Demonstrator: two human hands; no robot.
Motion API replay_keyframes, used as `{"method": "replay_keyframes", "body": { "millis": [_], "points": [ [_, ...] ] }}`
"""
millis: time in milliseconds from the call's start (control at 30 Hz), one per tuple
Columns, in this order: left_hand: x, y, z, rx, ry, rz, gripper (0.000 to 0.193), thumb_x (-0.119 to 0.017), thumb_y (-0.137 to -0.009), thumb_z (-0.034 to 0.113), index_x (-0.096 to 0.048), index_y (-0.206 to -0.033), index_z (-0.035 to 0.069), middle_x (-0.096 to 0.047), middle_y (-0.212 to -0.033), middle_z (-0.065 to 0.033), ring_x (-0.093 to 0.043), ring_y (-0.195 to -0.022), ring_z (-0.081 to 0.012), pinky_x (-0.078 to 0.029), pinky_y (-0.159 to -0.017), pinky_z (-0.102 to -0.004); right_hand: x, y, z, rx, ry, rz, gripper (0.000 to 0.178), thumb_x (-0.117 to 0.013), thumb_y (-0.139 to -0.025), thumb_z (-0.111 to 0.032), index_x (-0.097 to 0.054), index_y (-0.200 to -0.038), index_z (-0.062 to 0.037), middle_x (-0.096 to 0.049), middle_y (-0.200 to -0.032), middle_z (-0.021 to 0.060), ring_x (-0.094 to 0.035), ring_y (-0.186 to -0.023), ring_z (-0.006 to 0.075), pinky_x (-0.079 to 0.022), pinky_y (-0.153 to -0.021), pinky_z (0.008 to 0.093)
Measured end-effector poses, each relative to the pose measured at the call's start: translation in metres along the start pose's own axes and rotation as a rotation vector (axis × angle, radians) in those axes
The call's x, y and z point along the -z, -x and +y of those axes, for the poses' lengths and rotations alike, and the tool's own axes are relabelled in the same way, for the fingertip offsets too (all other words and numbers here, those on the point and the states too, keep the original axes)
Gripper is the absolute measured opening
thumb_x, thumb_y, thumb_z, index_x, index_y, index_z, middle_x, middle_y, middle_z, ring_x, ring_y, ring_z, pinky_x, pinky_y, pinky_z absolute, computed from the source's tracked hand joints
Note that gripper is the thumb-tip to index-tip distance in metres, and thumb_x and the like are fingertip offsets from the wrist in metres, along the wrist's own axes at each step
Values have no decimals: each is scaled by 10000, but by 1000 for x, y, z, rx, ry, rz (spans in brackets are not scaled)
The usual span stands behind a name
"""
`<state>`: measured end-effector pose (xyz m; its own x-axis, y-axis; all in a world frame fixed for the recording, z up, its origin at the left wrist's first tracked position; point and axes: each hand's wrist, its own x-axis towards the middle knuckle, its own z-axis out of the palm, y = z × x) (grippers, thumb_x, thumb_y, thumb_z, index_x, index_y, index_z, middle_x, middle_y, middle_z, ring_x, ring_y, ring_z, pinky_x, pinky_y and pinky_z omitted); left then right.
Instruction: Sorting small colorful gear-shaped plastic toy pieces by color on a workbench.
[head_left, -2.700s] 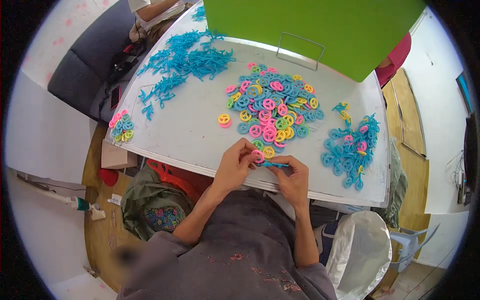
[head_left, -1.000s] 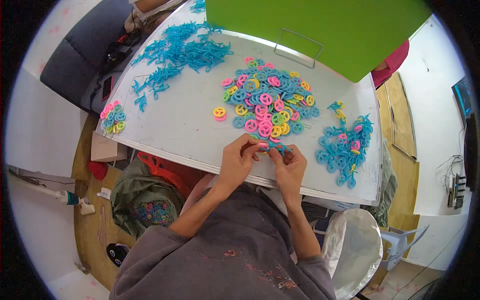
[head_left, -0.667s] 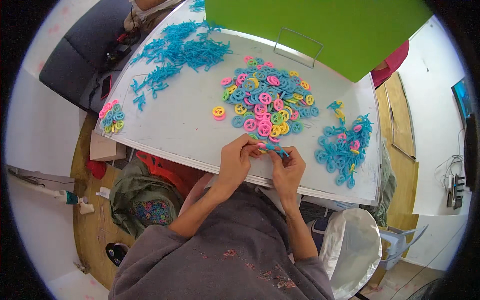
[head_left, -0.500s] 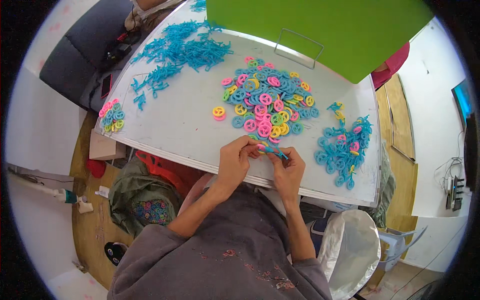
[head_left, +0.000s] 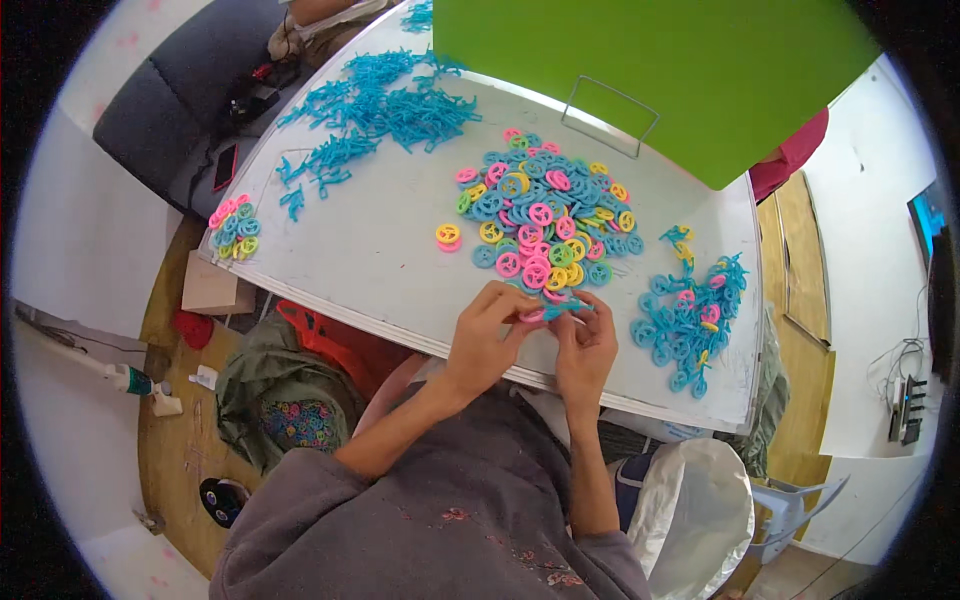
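Note:
Over the table's near edge, my left hand (head_left: 480, 345) pinches a small pink plastic wheel (head_left: 532, 316). Close against it, my right hand (head_left: 585, 360) grips a blue plastic stem piece (head_left: 568, 307) between thumb and fingers. The fingers partly hide where the two parts meet, so I cannot tell if they are joined. Just beyond my fingertips spreads a pile of pink, yellow, green and blue spoked wheels (head_left: 540, 214). To the right lies a heap of blue stems with wheels on them (head_left: 690, 315).
Loose blue stem pieces (head_left: 400, 115) lie at the far left of the white table (head_left: 370, 240). A wheel cluster (head_left: 235, 228) sits at its left corner. A green panel (head_left: 650, 80) with a wire handle stands at the back. Below are a green sack (head_left: 250, 385) and a silvery bag (head_left: 705, 510).
The whole view has shifted slightly. My fingers have turned the small parts between them, and more of the pink wheel's edge shows at my left fingertips. Both hands remain close together.

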<state>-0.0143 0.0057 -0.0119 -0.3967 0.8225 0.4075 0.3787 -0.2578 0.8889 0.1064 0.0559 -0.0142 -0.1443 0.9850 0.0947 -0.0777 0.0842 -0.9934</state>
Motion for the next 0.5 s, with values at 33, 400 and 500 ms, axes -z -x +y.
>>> {"method": "replay_keyframes", "body": {
  "millis": [33,400,500],
  "points": [
    [-2,1,1,-16,-30,-16,203,-677,-778,-43,-647,-973,4,-602,-953,-119,-634,-846,-232,-536,-723,-312,3,0,1,-34,16,-17,294,-618,-883,-32,-577,-1172,0,-642,-903,51,-587,-804,101,-468,-683,229],
    [8,-20,-13,16,-371,56,297,-661,-785,-14,-624,-1072,55,-579,-983,-125,-597,-817,-291,-492,-699,-373,20,-3,7,-44,-286,-127,355,-569,-899,-18,-515,-1244,42,-630,-1030,95,-588,-898,131,-480,-771,249],
    [13,-38,-30,-24,-439,56,317,-668,-767,-21,-607,-1068,59,-551,-969,-127,-578,-809,-282,-490,-699,-363,21,-2,5,-42,-309,-158,373,-619,-846,2,-525,-1206,29,-610,-1030,80,-573,-912,132,-472,-772,250]
  ]
}}
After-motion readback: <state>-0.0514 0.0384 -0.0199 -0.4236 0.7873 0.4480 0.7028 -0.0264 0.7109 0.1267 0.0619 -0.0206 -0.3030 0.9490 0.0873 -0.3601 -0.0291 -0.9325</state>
